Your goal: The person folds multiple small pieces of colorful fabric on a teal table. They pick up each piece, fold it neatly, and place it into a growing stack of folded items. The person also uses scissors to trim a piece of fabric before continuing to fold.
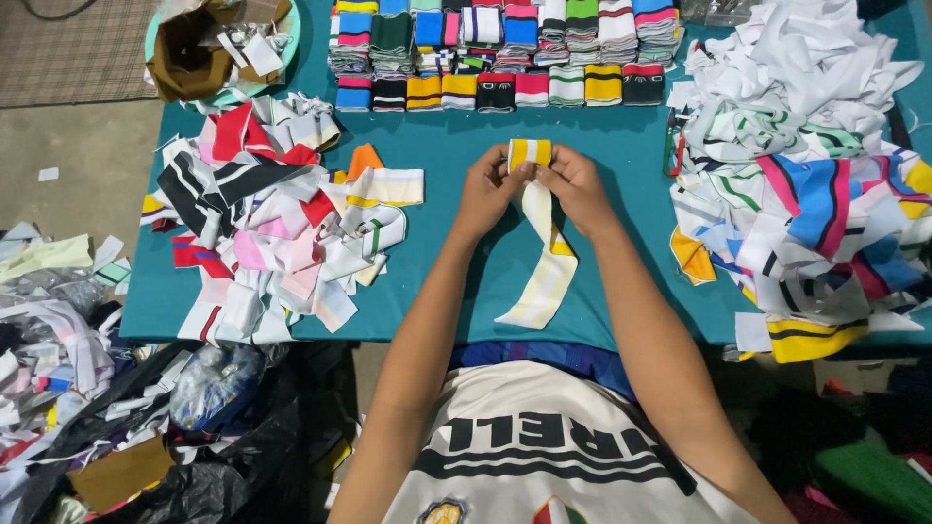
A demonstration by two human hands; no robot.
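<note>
Teal table [621, 146], striped band [539, 243], scraps on floor [58, 378]

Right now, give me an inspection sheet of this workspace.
Surface: teal table, mostly covered at the edges.
Job's things: white strip with yellow bands, top end pinched by both hands, the rest trailing down the table.
Clutter: loose pile of striped strips at left; bigger pile at right; folded stacks in rows along the far edge; brown bag at the far left corner.
Grippers: left hand and right hand both closed on the strip.
Cables: nothing seen.
Surroundings: fabric scraps and black plastic bags on the floor at left.
</note>
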